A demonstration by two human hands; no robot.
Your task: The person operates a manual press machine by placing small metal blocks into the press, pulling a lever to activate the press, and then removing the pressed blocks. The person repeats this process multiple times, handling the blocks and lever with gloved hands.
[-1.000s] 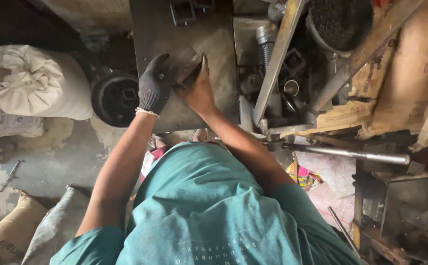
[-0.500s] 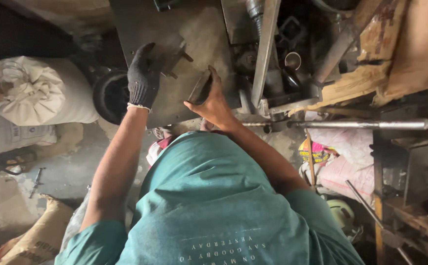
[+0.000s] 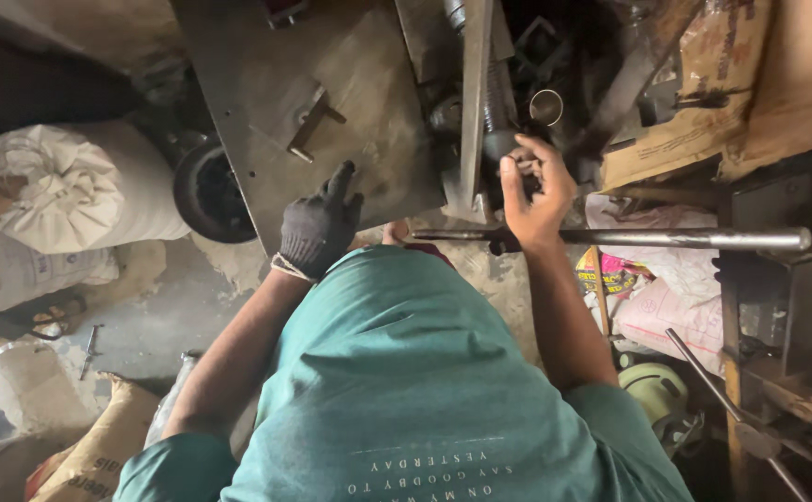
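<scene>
Here the gloved left hand rests open on the steel plate; right of the plate, the bare right hand grips a dark part, which seems mid-fitting.

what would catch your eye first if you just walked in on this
The gloved left hand resting on the grey metal plate at top centre, and the bare right hand curled round a small dark part beside it. A long steel rod runs off to the right, and a white sack sits far left.

A cluttered metal workshop: grimy steel plate, steel rod, scrap parts, tied sacks.
</scene>
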